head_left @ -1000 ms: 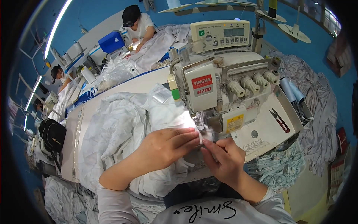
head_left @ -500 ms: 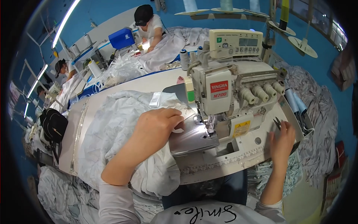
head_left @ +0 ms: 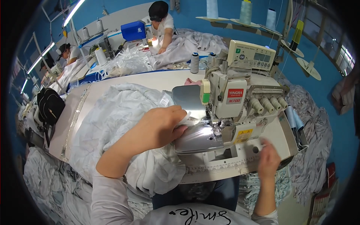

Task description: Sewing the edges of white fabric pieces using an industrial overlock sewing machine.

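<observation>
Right hand (head_left: pixel 268 159) has swung back from the bench edge, fingers blurred, grip unclear; left hand (head_left: pixel 161 125) still pins the white fabric (head_left: pixel 112 123) by the sewing machine (head_left: pixel 232 105), fingers flat

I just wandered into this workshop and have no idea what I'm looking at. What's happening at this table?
A person sits at an industrial sewing machine on a white table. Their left hand presses white fabric beside the machine's shiny metal plate. Their right hand, blurred, is out at the table's right edge, apart from the fabric; whether it holds anything is unclear. Other people work on similar white cloth at tables behind.
</observation>
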Available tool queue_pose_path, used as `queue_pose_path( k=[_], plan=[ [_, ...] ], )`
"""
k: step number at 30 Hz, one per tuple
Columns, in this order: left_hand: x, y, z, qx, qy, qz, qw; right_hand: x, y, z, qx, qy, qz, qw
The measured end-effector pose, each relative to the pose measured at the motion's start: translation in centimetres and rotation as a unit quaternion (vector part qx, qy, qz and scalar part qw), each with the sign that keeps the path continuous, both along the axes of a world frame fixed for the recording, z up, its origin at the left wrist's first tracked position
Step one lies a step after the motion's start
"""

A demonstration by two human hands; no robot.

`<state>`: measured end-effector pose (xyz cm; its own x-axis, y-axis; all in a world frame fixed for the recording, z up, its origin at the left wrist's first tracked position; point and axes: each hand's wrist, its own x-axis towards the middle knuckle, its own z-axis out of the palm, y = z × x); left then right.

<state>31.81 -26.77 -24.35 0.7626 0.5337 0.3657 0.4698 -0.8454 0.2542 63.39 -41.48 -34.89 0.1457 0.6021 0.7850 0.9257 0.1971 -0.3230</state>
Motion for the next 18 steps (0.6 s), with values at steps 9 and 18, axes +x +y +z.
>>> queue_pose_path(
  k=[9,18],
  plan=[
    [-0.6,-1.0,0.9,-0.04,-0.022,-0.014,0.999,-11.5,2.7,7.2,-0.074,-0.076,0.024,0.994],
    [-0.6,-1.4,1.3,-0.037,-0.017,-0.03,0.999,-13.2,4.2,7.6,-0.142,-0.103,0.008,0.984]
  ],
)
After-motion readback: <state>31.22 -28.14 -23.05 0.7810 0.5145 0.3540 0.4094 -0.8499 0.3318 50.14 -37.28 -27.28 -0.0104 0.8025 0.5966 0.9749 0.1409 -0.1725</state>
